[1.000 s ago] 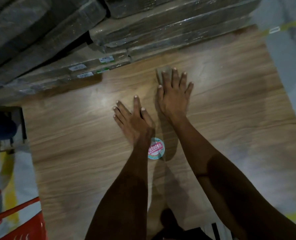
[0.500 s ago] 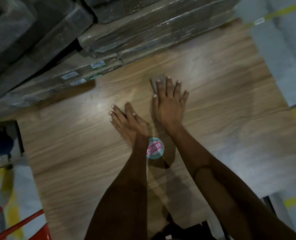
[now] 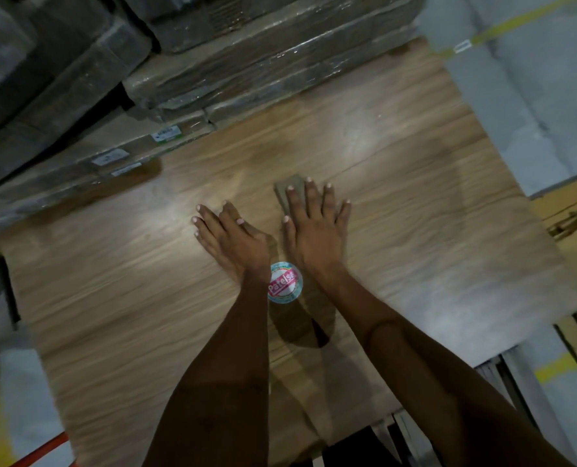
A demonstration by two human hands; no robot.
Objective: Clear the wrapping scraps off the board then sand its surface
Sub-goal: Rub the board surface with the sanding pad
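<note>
**Two hands flat on a board**

The right hand (image 3: 315,230), fingers spread, presses a grey sanding pad (image 3: 289,192) against the wood-grain board (image 3: 415,203). The left hand (image 3: 231,239) lies open and empty beside it. A round sticker (image 3: 285,287) sits between the wrists. Wrapped packs (image 3: 213,79) lie beyond.

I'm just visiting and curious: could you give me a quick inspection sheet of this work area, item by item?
Surface: wood-grain board, glossy, no wrapping scraps seen on it.
Job's things: grey sanding pad flat under the right hand.
Clutter: round sticker on the board between the wrists.
Hands: left hand flat on the board, holding nothing.
Cables: nothing seen.
Surroundings: plastic-wrapped packs stacked along the far edge; grey floor with yellow lines.
</note>
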